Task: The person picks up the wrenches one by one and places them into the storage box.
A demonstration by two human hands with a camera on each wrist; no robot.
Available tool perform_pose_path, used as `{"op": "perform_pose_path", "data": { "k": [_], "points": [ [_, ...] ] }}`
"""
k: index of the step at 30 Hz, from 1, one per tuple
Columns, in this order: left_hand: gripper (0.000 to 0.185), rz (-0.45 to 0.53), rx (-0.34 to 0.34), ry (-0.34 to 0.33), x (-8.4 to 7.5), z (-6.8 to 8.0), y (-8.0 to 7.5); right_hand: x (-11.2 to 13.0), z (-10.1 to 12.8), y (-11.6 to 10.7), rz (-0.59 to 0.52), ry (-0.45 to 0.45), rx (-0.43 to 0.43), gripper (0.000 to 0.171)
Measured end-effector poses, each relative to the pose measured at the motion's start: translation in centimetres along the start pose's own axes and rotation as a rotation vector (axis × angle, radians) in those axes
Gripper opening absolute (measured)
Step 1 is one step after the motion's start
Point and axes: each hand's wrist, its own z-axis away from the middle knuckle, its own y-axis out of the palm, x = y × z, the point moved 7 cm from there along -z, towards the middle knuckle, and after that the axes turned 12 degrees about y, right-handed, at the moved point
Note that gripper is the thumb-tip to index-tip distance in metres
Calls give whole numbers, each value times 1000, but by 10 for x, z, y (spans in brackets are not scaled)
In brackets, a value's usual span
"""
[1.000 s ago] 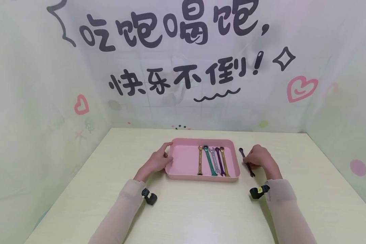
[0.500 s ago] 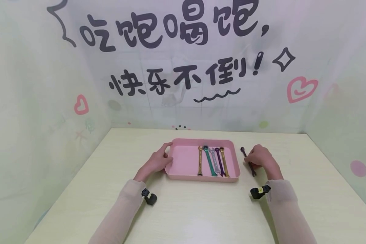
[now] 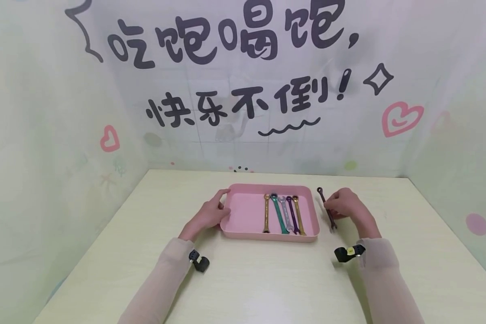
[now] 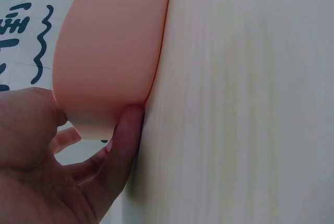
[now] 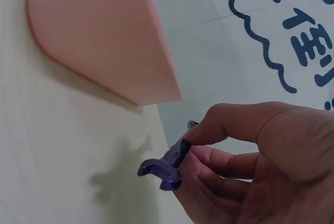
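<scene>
A pink tray (image 3: 243,236) lies on the table with several combination wrenches side by side in its right half: gold (image 3: 266,214), green (image 3: 280,213), silver (image 3: 285,214), purple (image 3: 292,214) and gold again. My left hand (image 3: 209,213) grips the tray's left end; in the left wrist view its thumb (image 4: 125,135) presses low on the wall. Just right of the tray, my right hand (image 3: 345,204) pinches a dark purple wrench (image 3: 321,194) by its middle. The right wrist view shows that wrench's open end (image 5: 162,172) raised off the table, its shadow below.
The pale wooden table (image 3: 243,283) reaches back to a printed curtain (image 3: 235,148) with black lettering. Curtain walls also stand at the left and right. A small black wrist camera (image 3: 348,253) sits on each wrist.
My right hand has lifted the dark wrench slightly up and away from the table. My left hand and the tray stay where they were.
</scene>
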Motion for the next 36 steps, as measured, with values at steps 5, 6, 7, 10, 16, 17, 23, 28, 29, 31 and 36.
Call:
{"op": "perform_pose_path", "data": {
  "k": [5,6,7,10,16,17,23,28,29,31,36],
  "points": [
    [69,-5,1,-1,0,0,0,10,6,-6,-56,-27,-7,32],
    [69,-7,-1,0,-1,0,0,12,8,-7,-60,-36,-10,33],
    [69,-7,-1,2,-1,0,0,15,10,-8,-65,-44,-10,33],
    [68,-8,-3,-1,0,0,0,21,15,-9,-89,-71,-10,32],
    [68,-7,-1,-7,1,0,1,30,19,-9,-132,-112,4,29],
    [68,-6,-2,-7,1,0,1,30,19,-8,-134,-117,6,29],
    [68,-8,1,-6,1,0,1,36,23,-7,-120,-137,0,30],
    [68,-12,-2,-2,0,0,0,44,28,-7,-147,-164,-1,30],
    [68,-13,-3,-2,0,0,0,46,29,-6,-156,-170,1,30],
    [68,-12,-3,1,-1,0,-1,49,30,-5,-174,-182,3,30],
    [68,-4,-3,4,-1,1,-1,55,30,2,-214,-210,11,33]
  ]
}}
